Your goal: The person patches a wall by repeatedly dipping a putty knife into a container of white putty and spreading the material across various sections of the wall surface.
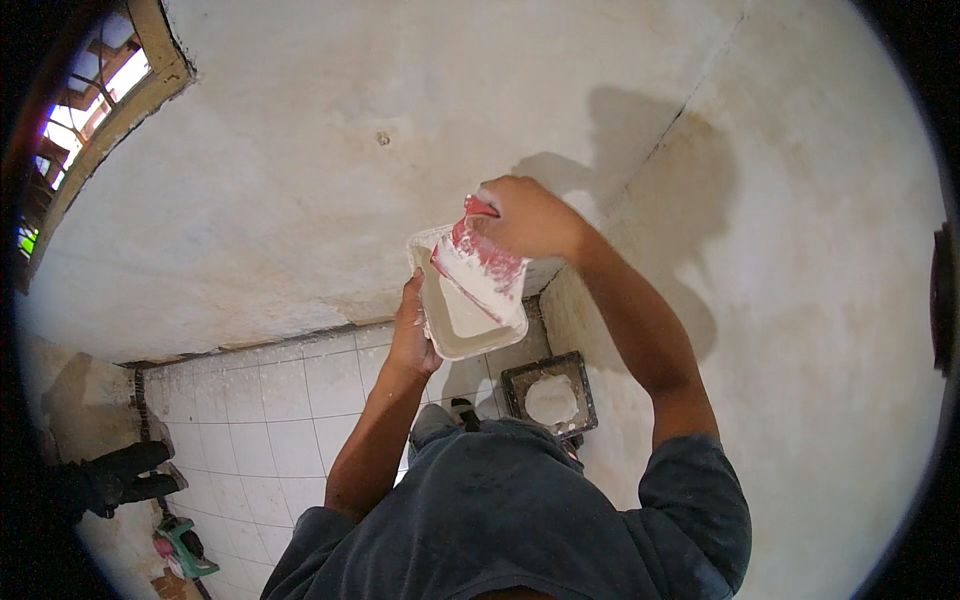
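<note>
My left hand (412,328) is closed around the left side of a cream rectangular plastic tub (466,347), held up in front of my chest. Pale, creamy putty coats the inside of the tub. In my right hand (530,218) is a red putty spreader (484,268), gripped at its top edge. The spreader's wide blade tilts down over the tub, and white putty smears cover much of it. Whether the blade's lower edge touches the tub is hard to tell. White smears also mark my left fingers.
A patchy plastered wall (300,200) rises ahead and meets another wall (800,250) at a corner on the right. On the tiled floor (285,390) stands a black square tray (590,410) holding a white mound. Another person's legs (120,478) and a green object (184,550) are at left, below a barred window (100,95).
</note>
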`<move>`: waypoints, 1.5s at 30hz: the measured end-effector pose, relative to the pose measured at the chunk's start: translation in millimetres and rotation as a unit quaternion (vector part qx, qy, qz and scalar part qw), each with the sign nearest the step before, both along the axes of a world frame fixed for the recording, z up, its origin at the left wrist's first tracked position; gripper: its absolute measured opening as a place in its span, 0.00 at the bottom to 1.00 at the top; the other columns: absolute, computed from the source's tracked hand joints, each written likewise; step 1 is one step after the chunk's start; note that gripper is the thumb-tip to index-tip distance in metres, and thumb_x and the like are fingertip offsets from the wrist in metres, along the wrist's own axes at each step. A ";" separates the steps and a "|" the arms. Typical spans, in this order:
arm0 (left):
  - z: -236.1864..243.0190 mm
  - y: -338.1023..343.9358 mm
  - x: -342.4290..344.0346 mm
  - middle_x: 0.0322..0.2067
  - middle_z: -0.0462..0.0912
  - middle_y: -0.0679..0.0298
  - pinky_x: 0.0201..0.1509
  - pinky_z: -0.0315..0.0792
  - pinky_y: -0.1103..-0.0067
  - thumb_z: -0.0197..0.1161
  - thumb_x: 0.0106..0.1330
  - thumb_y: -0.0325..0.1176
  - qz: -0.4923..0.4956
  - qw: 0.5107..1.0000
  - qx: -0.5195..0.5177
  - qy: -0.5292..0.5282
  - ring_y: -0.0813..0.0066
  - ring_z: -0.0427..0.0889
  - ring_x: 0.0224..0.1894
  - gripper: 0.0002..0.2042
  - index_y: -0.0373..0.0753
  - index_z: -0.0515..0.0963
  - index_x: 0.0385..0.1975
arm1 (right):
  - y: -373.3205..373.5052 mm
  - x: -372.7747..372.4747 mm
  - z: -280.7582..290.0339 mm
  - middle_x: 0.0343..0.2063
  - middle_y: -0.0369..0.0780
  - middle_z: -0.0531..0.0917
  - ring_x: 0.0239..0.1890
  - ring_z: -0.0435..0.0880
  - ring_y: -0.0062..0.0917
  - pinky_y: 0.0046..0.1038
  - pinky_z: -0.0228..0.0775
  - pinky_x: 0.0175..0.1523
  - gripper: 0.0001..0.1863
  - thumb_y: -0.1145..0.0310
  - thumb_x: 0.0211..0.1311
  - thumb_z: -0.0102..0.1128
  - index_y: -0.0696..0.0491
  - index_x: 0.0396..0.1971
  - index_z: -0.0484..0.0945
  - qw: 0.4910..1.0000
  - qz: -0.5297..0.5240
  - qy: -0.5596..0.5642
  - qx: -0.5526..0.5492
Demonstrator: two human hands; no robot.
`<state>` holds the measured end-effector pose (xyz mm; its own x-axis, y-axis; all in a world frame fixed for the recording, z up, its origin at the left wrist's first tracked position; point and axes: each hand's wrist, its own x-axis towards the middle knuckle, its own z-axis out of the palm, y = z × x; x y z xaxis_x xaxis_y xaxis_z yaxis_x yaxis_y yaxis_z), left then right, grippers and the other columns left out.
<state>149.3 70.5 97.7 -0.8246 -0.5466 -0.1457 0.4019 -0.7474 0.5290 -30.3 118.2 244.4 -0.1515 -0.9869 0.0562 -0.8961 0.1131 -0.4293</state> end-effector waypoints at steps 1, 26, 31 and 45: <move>1.3 0.7 -2.0 0.55 0.74 0.55 0.60 0.71 0.70 0.47 0.71 0.53 0.004 1.000 -0.009 0.010 0.65 0.76 0.56 0.29 0.36 0.63 0.62 | 2.1 6.9 -7.0 0.32 0.54 0.80 0.38 0.80 0.51 0.43 0.71 0.44 0.14 0.63 0.57 0.59 0.61 0.33 0.77 0.999 -0.012 0.028 -0.028; -6.9 -2.3 1.0 0.60 0.71 0.57 0.66 0.65 0.70 0.44 0.74 0.49 0.026 0.997 0.008 0.073 0.66 0.73 0.60 0.26 0.37 0.60 0.65 | 8.6 43.0 -35.7 0.32 0.55 0.81 0.38 0.79 0.52 0.45 0.70 0.44 0.14 0.64 0.56 0.60 0.61 0.33 0.76 0.992 -0.092 -0.019 -0.087; -1.8 -1.1 4.0 0.60 0.71 0.57 0.66 0.66 0.71 0.44 0.74 0.49 0.013 0.997 0.012 0.070 0.66 0.73 0.60 0.26 0.37 0.61 0.65 | 13.5 17.1 -31.2 0.32 0.55 0.80 0.38 0.80 0.51 0.43 0.71 0.43 0.14 0.64 0.55 0.60 0.62 0.31 0.77 0.979 -0.171 0.007 -0.113; -2.2 -1.5 2.9 0.61 0.70 0.57 0.66 0.64 0.71 0.45 0.74 0.51 0.016 0.996 -0.008 0.085 0.67 0.71 0.61 0.28 0.38 0.60 0.65 | 6.3 43.1 -33.7 0.33 0.55 0.81 0.39 0.80 0.51 0.43 0.71 0.44 0.15 0.64 0.55 0.60 0.62 0.32 0.77 0.985 -0.140 -0.009 -0.100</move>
